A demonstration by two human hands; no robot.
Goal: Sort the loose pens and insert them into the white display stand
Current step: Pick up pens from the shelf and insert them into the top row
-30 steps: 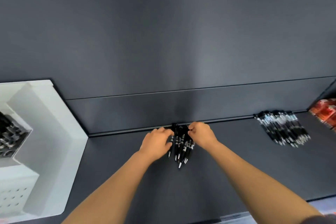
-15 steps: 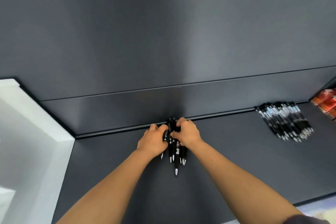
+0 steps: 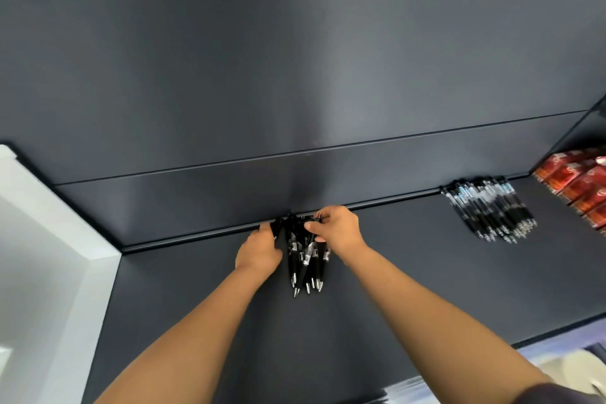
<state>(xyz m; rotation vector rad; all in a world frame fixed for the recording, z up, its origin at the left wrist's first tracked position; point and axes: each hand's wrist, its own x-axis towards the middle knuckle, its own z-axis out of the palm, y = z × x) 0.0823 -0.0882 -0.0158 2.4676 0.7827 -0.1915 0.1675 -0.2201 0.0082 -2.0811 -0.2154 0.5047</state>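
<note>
Lettering on the bundle of black pens shows only as small white print on the barrels, too blurred to read. From the head view these pens are slim, glossy plastic with tapered silver tips pointing toward the person. They are gathered on the matte dark-grey counter, with their top ends near the low ridge at the foot of the back panel.

The left hand grips the bundle's top ends with curled fingers. The right hand pinches the same bundle from the other side, between thumb and curled fingers.

Well apart to the right, a second heap of pens lies fanned against the ridge, black with white and pale-blue labels that cannot be read. Red packets with illegible white markings sit beside it.

At the left edge stands the white display stand, of which only a smooth, angled wall is in view.
</note>
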